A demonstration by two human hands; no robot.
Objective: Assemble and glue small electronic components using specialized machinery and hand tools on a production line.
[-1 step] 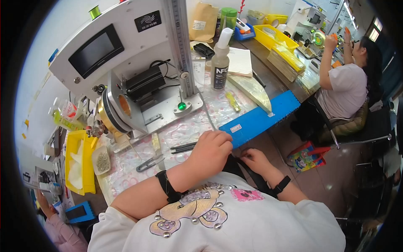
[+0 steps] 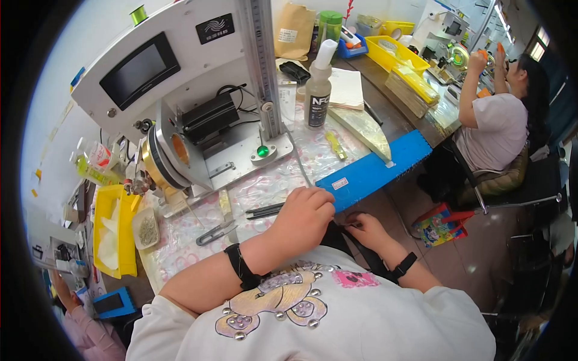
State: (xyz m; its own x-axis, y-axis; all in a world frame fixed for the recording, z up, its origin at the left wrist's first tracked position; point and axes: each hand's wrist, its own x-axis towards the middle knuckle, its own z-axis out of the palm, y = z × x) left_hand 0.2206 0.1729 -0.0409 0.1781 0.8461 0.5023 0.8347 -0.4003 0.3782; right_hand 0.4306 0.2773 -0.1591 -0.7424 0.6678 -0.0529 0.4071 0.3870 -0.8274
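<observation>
My left hand (image 2: 304,219) rests on the front edge of the table with its fingers curled into a fist; a black band sits on that wrist. Just left of it lie black tweezers (image 2: 265,210) and small grey snips (image 2: 215,233). My right hand (image 2: 367,231) is lower, beneath the table edge, fingers pinched on a black strap (image 2: 368,260) that runs from under the left hand down past the right wrist. What the left fist holds is hidden.
A white machine with a dark screen (image 2: 180,78) and a winding drum (image 2: 168,156) fills the back of the table. In front are a spray bottle (image 2: 318,90), a blue board (image 2: 376,168) and a yellow tray (image 2: 108,231). Another person (image 2: 497,120) sits at the right.
</observation>
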